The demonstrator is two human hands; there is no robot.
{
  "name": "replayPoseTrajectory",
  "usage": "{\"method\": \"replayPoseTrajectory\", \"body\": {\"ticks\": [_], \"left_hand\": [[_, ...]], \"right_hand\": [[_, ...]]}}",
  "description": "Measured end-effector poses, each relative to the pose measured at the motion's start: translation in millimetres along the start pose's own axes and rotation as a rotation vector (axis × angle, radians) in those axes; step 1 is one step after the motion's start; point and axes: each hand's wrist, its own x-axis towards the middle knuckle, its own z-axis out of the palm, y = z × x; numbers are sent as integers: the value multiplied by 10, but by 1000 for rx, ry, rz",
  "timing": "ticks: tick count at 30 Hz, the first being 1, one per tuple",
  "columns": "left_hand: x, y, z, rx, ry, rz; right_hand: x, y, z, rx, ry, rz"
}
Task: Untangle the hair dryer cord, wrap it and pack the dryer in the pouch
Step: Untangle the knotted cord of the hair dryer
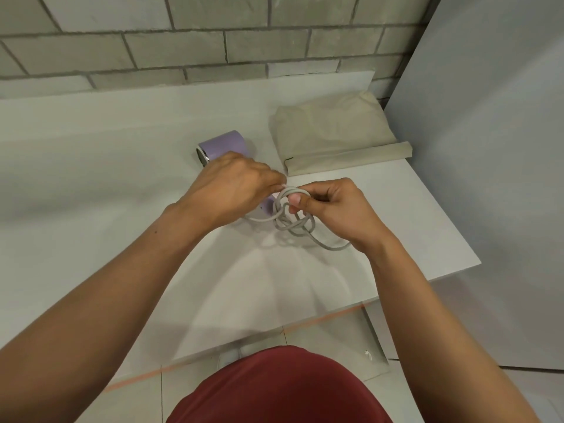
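On the white table (91,148), near its right end, the lilac hair dryer (224,145) lies on its side with its barrel pointing away towards the wall, and its grey cord (293,224) sits in a knotted clump just in front of it, lifted a little off the surface. The left hand (232,184) reaches over the dryer's handle, its fingers bunched on the top of the clump and seemingly pinching a strand there. The right hand (338,209) is closed too, thumb and forefinger nipping one loop, with a slack run of cord trailing under its wrist. The beige pouch (335,132) lies flat behind, near the dryer but not touching it. The step in hand looks to be the untangling, barely begun. It would go best by loosening rather than pulling — hold the clump slack, widen the pinched loop, find the free end and feed it back through one crossing at a time, since tugging both ways would only tighten the knot. No brand or wording can be read anywhere — a small dark mark at the pouch's near corner is too tiny to make out.
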Motion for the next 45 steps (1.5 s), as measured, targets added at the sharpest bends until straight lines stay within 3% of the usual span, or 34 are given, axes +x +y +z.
{"method": "replayPoseTrajectory", "body": {"ticks": [4, 9, 14, 16, 19, 21, 25, 29, 36, 42, 45], "left_hand": [[-69, 58, 36, -88, 85, -361], [-121, -28, -12, -491, 214, -719], [-138, -85, 29, -246, 89, -621], [-104, -73, -3, -176, 126, -419], [1, -32, -43, -119, -24, -20], [41, 31, -27, -64, -88, 98], [39, 82, -14, 11, 78, -42], [-12, 83, -18, -97, 225, -383], [-84, -27, 15, -179, 280, -647], [-148, -233, -6, -107, 176, -710], [-134, -187, -8, -77, 158, -499]], "right_hand": [[-11, 8, -10, 89, -14, -18], [-33, 29, -14, 64, -64, -26], [-9, 16, -2, 21, -36, -13], [-1, 19, -8, -24, -51, -16], [6, 13, -18, -75, -62, -26], [11, -2, -30, -49, -38, -18], [20, 16, -52, 32, 4, -8], [13, 21, -84, 14, -23, 21], [23, -65, -99, -14, -64, 2], [8, -86, -103, -8, -49, -53], [6, -81, -106, 14, -51, -81]]}}
